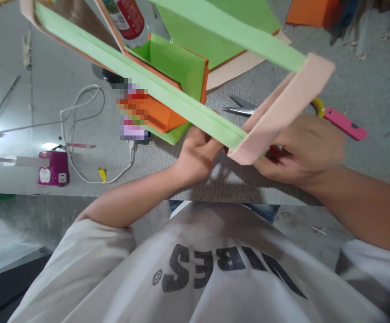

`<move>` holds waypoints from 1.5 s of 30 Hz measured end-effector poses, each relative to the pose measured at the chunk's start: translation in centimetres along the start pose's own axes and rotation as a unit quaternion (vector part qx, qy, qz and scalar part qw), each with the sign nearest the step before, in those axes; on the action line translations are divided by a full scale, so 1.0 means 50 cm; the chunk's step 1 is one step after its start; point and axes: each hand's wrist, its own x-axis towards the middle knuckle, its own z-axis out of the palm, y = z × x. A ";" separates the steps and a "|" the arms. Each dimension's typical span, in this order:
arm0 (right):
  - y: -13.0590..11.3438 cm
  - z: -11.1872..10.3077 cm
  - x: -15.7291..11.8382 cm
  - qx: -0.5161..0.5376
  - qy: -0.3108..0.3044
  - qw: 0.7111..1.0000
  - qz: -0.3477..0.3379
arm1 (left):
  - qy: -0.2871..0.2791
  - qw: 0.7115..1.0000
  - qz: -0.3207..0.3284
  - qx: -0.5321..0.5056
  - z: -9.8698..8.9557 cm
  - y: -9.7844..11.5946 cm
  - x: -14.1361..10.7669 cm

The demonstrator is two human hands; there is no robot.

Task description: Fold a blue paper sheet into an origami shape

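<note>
A large open frame of folded strips, light green (141,85) with pale pink end pieces (285,112), is tilted up close to the camera. My left hand (196,154) is closed at the lower edge of its green strip, near the corner; its fingertips are partly hidden. At the pink end piece, my right hand (305,148) is closed around the lower corner, slightly blurred, with a small red bit showing between the fingers. Behind the frame lie scissors (240,107), blades pointing left, partly covered. A pink-handled cutter (346,123) lies just beyond my right hand.
A green and orange folded paper box (181,67) stands behind the frame. Beyond it are a green sheet (221,36) and a red-labelled bottle (129,20). A purple plug adapter (53,168) and a looping white cable (72,152) lie left, near the table's front edge.
</note>
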 end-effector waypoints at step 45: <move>0.024 0.012 0.004 -0.092 0.074 0.972 -0.204 | 0.058 0.997 -0.022 -0.041 0.008 0.023 -0.009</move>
